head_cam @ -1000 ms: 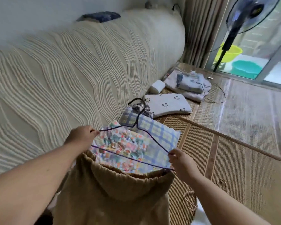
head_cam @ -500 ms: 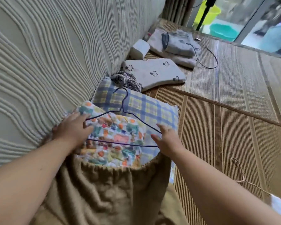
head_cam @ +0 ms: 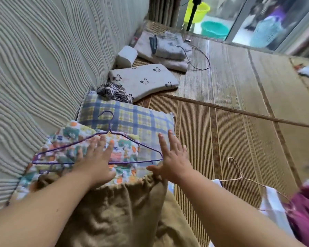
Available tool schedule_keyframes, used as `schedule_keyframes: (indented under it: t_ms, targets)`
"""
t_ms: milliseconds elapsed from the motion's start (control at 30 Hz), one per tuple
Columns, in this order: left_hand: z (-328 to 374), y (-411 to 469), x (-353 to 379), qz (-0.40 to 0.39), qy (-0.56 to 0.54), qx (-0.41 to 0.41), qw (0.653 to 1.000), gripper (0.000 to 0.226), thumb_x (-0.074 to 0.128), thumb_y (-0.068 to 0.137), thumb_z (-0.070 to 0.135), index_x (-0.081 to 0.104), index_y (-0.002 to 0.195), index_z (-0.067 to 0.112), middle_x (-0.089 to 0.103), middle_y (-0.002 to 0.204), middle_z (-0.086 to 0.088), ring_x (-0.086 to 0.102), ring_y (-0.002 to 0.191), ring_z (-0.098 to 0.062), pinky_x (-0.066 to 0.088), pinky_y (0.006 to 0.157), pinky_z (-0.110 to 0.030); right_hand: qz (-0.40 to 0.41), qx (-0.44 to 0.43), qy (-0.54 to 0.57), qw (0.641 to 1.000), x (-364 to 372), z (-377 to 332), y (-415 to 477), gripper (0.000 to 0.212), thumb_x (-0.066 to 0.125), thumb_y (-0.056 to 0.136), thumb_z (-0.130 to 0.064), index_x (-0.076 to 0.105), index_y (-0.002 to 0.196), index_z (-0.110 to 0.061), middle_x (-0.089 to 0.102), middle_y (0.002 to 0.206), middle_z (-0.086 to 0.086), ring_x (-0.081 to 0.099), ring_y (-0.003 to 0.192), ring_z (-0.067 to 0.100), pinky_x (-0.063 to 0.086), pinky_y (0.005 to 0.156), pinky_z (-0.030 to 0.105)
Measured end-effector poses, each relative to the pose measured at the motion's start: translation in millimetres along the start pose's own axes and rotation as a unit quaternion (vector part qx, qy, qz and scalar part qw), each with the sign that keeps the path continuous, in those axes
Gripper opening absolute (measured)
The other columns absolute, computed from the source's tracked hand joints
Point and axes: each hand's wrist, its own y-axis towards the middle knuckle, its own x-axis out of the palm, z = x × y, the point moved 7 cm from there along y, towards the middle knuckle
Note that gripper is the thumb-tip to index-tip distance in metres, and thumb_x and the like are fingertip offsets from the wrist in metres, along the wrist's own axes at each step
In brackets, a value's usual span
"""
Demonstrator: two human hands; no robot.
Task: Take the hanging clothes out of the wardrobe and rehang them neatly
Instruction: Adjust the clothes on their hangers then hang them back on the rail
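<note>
- A cream ribbed bed cover (head_cam: 43,59) fills the left side.
- A woven straw floor mat (head_cam: 239,139) spreads across the right.
- The tan fleecy garment (head_cam: 114,211) lies crumpled at the bottom between the forearms. Its gathered edge is just below the hanger's lower bar.
- A blue-and-yellow plaid pillow (head_cam: 136,120) lies against the cover, partly under a colourful printed cushion (head_cam: 70,134).
- The left hand (head_cam: 95,163) lies flat over the middle of the hanger, its grip spread with the fingers straight.
- The right hand (head_cam: 171,157) is at the hanger's right end, its grip also spread. I cannot tell whether it touches the wire.
- The purple wire hanger (head_cam: 108,132) lies on the printed cushion, with its hook over the plaid pillow.
- A pale brown wire hanger (head_cam: 240,175) lies on the mat to the right.
</note>
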Motion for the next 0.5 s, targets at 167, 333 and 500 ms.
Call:
schedule_keyframes:
  t_ms: [167, 333, 500]
  targets:
    - [150, -61, -48, 0.037, -0.035, 0.148, 0.988, 0.085, 0.044, 0.089, 0.056, -0.01, 0.15, 0.033, -0.029, 0.156, 0.001, -0.025, 0.144, -0.022, -0.002, 0.114, -0.055, 0.049, 0.048, 0.022, 0.997, -77, 52, -92, 0.101, 0.055, 0.081, -0.062, -0.015, 0.148, -0.033, -0.027, 0.155, 0.001, -0.011, 0.145, 0.021, 0.001, 0.117, 0.049]
    - [286, -160, -88, 0.096, -0.038, 0.255, 0.961, 0.085, 0.046, 0.089, 0.055, -0.008, 0.15, 0.034, -0.025, 0.157, 0.003, -0.022, 0.144, -0.019, 0.0, 0.115, -0.053, 0.084, 0.105, 0.034, 0.99, -143, 130, -218, 0.092, 0.056, 0.086, -0.051, -0.01, 0.148, -0.037, -0.017, 0.157, -0.003, -0.005, 0.146, 0.02, -0.003, 0.115, 0.051]
    - [408, -268, -92, 0.103, -0.008, 0.35, 0.931, 0.081, 0.042, 0.091, 0.056, -0.007, 0.151, 0.033, -0.024, 0.157, 0.003, -0.021, 0.144, -0.019, -0.003, 0.115, -0.052, 0.094, 0.206, 0.017, 0.974, -188, 214, -375, 0.083, 0.047, 0.086, -0.053, -0.005, 0.149, -0.038, -0.013, 0.157, -0.003, -0.001, 0.146, 0.021, -0.004, 0.113, 0.055]
